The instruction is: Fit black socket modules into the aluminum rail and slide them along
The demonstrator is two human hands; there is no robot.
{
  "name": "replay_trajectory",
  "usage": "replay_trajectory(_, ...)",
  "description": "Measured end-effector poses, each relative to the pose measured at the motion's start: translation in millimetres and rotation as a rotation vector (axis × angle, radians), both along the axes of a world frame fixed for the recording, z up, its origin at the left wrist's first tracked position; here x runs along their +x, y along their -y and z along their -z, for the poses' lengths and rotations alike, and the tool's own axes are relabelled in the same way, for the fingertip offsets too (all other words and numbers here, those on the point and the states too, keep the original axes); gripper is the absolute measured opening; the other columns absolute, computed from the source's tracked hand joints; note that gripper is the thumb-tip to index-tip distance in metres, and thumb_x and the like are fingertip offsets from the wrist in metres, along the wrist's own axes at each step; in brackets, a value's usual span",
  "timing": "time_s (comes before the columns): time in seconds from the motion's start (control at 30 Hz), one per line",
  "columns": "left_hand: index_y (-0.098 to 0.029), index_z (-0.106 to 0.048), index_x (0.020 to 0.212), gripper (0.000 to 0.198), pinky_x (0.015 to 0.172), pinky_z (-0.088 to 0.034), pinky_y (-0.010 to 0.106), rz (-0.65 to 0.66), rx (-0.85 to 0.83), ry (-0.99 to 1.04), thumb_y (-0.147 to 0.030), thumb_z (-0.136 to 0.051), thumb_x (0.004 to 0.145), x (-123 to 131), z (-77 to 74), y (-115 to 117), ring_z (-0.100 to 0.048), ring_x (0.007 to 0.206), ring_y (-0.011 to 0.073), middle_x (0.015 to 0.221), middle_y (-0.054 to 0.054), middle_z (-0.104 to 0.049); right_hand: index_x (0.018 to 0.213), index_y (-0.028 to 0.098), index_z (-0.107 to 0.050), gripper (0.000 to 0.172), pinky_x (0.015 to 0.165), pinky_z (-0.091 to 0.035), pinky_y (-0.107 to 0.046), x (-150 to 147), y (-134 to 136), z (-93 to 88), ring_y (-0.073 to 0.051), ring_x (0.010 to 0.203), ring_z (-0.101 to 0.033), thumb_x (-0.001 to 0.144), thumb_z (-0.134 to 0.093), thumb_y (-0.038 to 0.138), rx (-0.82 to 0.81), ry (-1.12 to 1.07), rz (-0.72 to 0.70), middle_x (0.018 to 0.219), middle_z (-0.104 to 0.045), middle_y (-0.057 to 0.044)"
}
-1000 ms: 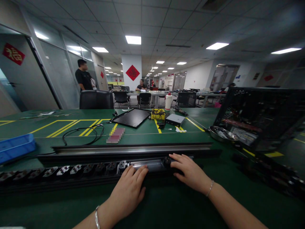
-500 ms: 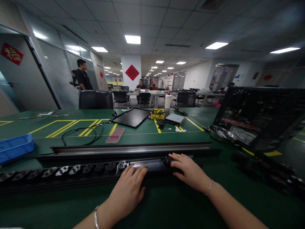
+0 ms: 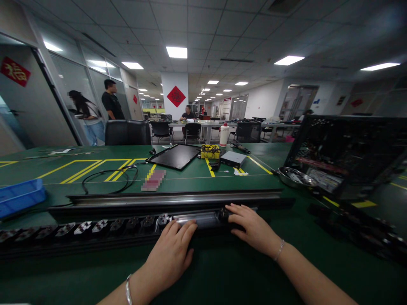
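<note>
A long black channel point(image 3: 203, 220) lies across the near part of the table, with a row of several socket-like modules point(image 3: 100, 225) seated along its left stretch. My left hand point(image 3: 168, 250) rests palm down on it, fingers stretched over the channel by the last module point(image 3: 163, 219) of the row. A lone dark module point(image 3: 223, 214) sits further right along the channel. My right hand point(image 3: 252, 224) touches this module's right side with its fingertips, fingers extended and thumb apart on the near side. Both hands partly cover the channel.
Behind the channel lies another long black rail point(image 3: 178, 198). A blue tray point(image 3: 22, 197) is at left; an open computer case point(image 3: 346, 156), a metal bowl point(image 3: 297, 177) and loose dark parts point(image 3: 359, 233) are at right. Farther back are a black panel point(image 3: 174, 156) and a bottle point(image 3: 224, 135).
Both hands and the modules look unmoved. In the left background, a person by the glass wall has come further into view.
</note>
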State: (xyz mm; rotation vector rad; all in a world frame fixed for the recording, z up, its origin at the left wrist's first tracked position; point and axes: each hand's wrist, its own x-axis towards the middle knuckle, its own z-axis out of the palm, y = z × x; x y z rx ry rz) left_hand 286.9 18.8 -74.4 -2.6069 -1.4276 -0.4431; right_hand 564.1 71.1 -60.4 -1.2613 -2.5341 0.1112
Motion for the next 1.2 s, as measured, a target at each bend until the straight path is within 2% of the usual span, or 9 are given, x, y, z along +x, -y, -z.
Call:
replay_trajectory(0.27,-0.022,-0.036,0.130,0.057,0.104,-0.029,0.045,0.006,0.000,-0.003,-0.017,-0.052,0.076,0,0.2,0,-0.046,0.112,0.0241,0.134,0.003,-0.048,0.097,0.025,-0.061,0.024,0.108,-0.026,-0.047,-1,1,-5.4,-0.023,0.130,-0.035,0.075,-0.059,0.019,-0.046,-0.003,0.002,0.138,-0.045,-0.004)
replay_trajectory(0.43,-0.021,-0.036,0.130,0.056,0.104,-0.029,0.045,0.003,-0.004,0.002,-0.018,-0.051,0.077,-1,-0.2,0,-0.046,0.112,0.0245,0.134,0.003,-0.048,0.106,0.028,-0.060,0.033,0.110,-0.024,-0.045,3,2,-11.7,-0.021,0.133,-0.030,0.075,-0.055,0.017,-0.117,-0.006,-0.030,0.142,-0.040,-0.002)
replay_trajectory(0.7,-0.022,-0.036,0.130,0.056,0.104,-0.030,0.044,0.000,-0.010,0.000,-0.019,-0.052,0.076,0,-0.7,0,-0.048,0.111,0.0233,0.133,0.003,-0.049,0.109,0.030,-0.060,0.041,0.109,-0.025,-0.046,5,1,-11.5,-0.022,0.131,-0.034,0.073,-0.054,0.012,-0.091,0.030,-0.011,0.141,-0.042,-0.002)
replay_trajectory(1.2,-0.022,-0.035,0.130,0.056,0.104,-0.029,0.044,0.002,-0.006,-0.007,-0.018,-0.051,0.076,-1,-1.1,0,-0.047,0.113,0.0232,0.134,0.004,-0.048,0.100,0.026,-0.062,0.027,0.109,-0.027,-0.040,7,0,-13.2,-0.020,0.130,-0.034,0.075,-0.056,0.016,-0.110,0.000,-0.011,0.139,-0.043,-0.003)
